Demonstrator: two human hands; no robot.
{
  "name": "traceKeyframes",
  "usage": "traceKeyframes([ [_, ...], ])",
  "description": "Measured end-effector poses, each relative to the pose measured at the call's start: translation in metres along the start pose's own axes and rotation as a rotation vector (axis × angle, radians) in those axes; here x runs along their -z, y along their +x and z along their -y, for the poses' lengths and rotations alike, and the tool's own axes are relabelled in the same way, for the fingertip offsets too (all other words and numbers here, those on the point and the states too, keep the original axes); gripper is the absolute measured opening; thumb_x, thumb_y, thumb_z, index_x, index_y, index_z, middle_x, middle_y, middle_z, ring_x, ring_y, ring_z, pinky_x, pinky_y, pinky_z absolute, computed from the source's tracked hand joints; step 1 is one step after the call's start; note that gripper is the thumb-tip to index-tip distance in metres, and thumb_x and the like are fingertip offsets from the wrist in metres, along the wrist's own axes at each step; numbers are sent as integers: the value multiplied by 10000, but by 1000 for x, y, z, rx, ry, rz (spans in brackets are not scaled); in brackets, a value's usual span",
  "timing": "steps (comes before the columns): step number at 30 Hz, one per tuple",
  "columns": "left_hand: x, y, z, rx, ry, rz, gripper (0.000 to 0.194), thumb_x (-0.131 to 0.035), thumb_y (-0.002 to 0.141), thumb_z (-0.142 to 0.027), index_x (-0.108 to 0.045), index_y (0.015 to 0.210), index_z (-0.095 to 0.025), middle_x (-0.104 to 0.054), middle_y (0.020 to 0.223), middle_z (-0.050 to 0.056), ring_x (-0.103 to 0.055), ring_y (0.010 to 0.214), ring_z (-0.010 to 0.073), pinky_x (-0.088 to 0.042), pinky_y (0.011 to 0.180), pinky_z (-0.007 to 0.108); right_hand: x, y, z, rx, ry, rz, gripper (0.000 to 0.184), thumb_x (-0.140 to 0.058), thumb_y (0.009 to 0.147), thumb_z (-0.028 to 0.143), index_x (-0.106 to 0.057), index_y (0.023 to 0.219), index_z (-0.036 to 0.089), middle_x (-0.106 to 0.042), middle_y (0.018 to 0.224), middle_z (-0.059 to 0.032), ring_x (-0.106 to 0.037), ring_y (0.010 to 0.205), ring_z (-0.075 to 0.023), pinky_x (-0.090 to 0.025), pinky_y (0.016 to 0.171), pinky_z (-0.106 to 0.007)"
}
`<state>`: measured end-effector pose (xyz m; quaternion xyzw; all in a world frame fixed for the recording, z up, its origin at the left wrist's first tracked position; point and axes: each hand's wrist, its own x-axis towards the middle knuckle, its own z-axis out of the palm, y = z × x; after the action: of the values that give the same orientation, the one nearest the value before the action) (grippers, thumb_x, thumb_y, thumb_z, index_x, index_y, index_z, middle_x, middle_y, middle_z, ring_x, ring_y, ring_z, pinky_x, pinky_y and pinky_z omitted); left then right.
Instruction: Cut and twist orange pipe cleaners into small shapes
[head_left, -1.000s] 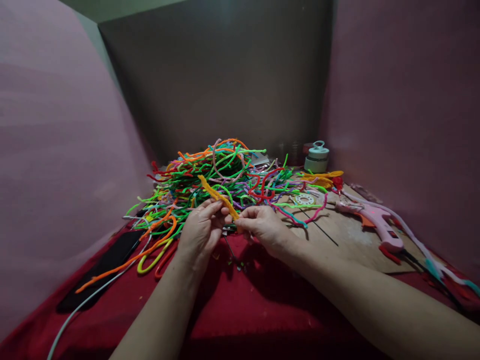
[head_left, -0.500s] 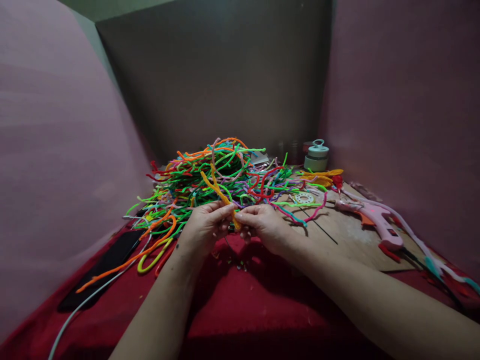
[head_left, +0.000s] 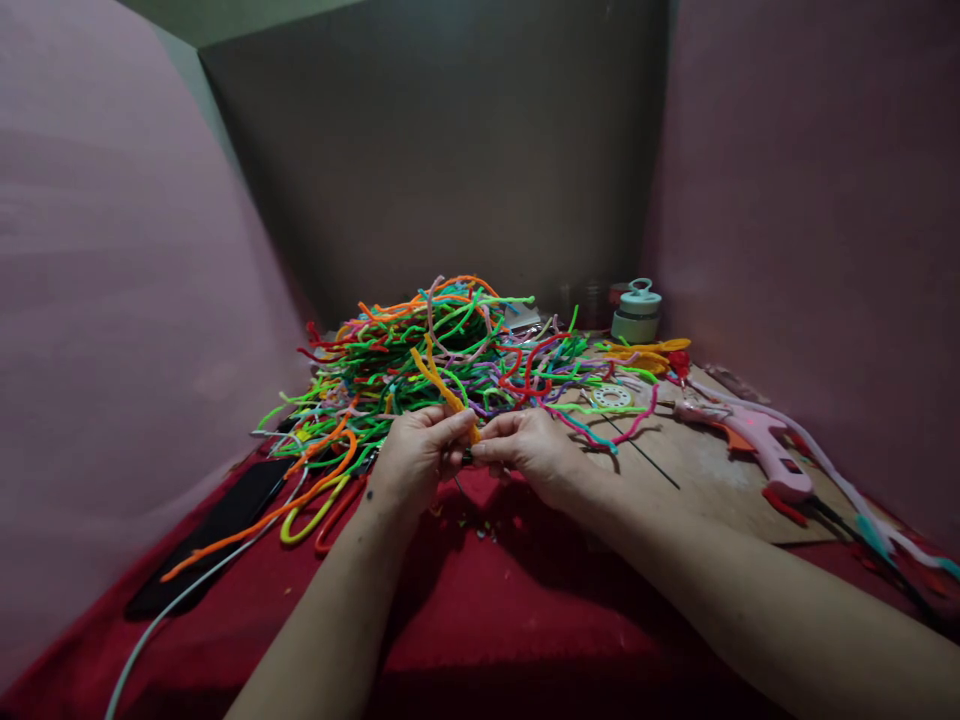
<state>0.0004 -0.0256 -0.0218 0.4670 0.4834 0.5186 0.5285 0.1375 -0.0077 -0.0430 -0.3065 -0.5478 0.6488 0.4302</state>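
Observation:
An orange-yellow pipe cleaner (head_left: 442, 384), bent so that two ends point up and away from me, is pinched between both hands. My left hand (head_left: 426, 445) grips it with thumb and fingertips. My right hand (head_left: 525, 448) closes on its lower end, where fingers partly hide it. Just beyond the hands rises a tangled heap of pipe cleaners (head_left: 405, 350) in green, orange, red, purple and other colours.
On the right, a pink glue gun (head_left: 761, 435) lies on a brown board (head_left: 697, 510). Behind it stands a pale green lidded container (head_left: 636, 312). A black phone-like slab (head_left: 225, 520) and a white cable (head_left: 161, 615) lie at left on red cloth (head_left: 510, 620).
Both hands stay together on the pipe cleaner, its ends shifting slightly right and down. My right fingers have closed further around the lower end. The whole view has shifted slightly.

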Motion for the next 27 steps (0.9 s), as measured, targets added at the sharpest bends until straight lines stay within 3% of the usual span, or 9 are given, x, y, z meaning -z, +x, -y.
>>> traceKeyframes([
  [6, 1, 0, -3, 9, -43, -31, 262, -693, 640, -326, -516, 731, -156, -519, 532, -42, -409, 361, 25, -266, 349, 133, 5, -2, 5, -19, 49, 79, 73, -625, 585, 179, -639, 587, 107, -567, 518, -4, -421, 433, -69, -318, 465, -235],
  [13, 1, -1, -1, -27, -10, 72, 220, -685, 659, -296, -523, 669, -147, -355, 418, -86, -284, 333, 17, -207, 351, 157, 4, -1, 4, -16, 155, 27, 124, -654, 585, 235, -618, 573, 117, -544, 523, 0, -446, 467, -83, -322, 479, -233],
  [27, -2, -2, -2, -4, -65, 62, 208, -714, 615, -258, -551, 670, -141, -381, 444, -78, -299, 357, 13, -204, 366, 161, 6, 2, -1, -58, 168, 69, 102, -655, 579, 215, -633, 581, 115, -543, 497, 4, -447, 448, -85, -327, 483, -240],
])
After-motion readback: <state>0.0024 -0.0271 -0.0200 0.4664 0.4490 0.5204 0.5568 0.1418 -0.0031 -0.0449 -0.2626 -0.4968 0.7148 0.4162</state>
